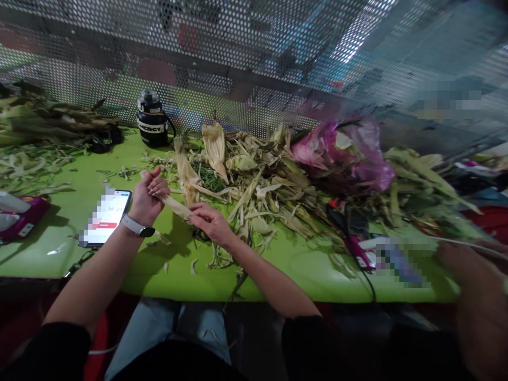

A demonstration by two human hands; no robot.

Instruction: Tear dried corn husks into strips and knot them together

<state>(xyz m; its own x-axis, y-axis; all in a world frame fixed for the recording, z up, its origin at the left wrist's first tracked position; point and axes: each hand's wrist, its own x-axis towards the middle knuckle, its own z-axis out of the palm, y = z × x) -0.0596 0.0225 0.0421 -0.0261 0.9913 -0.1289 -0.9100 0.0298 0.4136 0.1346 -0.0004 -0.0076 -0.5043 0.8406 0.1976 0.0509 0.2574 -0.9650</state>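
Note:
A pale strip of corn husk (175,206) stretches between both hands above the green tabletop (254,280). My left hand (147,197), with a watch at the wrist, is closed on the strip's upper left end. Its lower right end is pinched by the fingers of my right hand (210,222). Behind them stands a larger dried husk (187,172), and another upright husk (214,148) rises farther back. A heap of loose husks (270,196) spreads to the right of my right hand. Just left of my left wrist lies a phone (109,214) with its screen lit.
A dark bottle (153,121) stands near the perforated metal screen (238,63). At the back right sits a pink plastic bag (345,156). More husks (43,119) are piled at far left, near a magenta box (26,214). Another person's hand (456,259) is at the right edge.

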